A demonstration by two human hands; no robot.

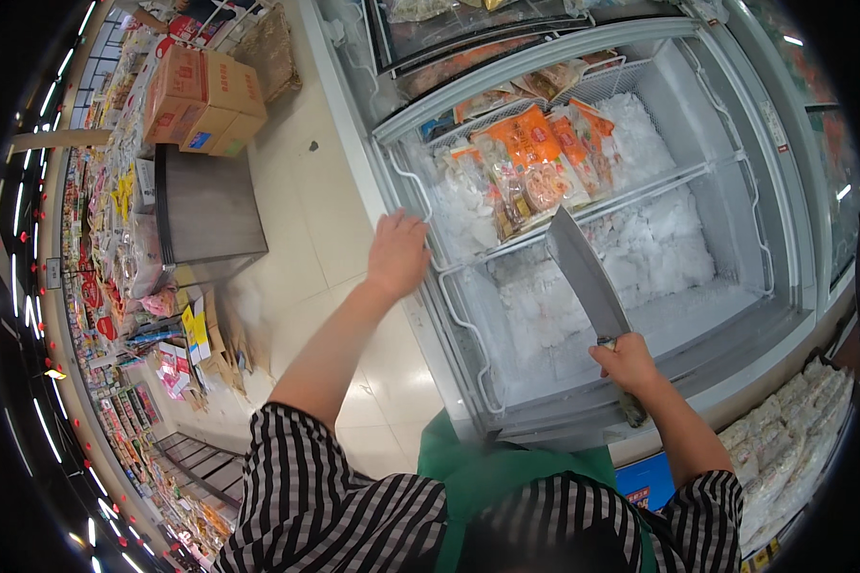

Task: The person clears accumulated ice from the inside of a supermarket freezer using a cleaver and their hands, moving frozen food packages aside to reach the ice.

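Note:
My right hand [629, 364] grips the handle of a large broad-bladed knife [589, 272], its tip pointing away from me over the chest freezer. Below the blade, chunks of white ice [545, 308] cover part of the near compartment. My left hand [399, 254] rests on the left rim of the chest freezer [441, 344] and holds nothing. Past a wire divider [616, 197], the far compartment has orange-and-clear bags of frozen food [527, 154] lying among more ice [634, 129].
Sliding glass lids [487, 36] cover the freezer's far end. Across the tiled aisle [308, 215], cardboard boxes [204, 100] stand on a grey metal stand [211, 204], with flattened cardboard [222, 344] on the floor. Bagged goods [795, 444] lie at lower right. A person's arm [147, 18] shows at top left.

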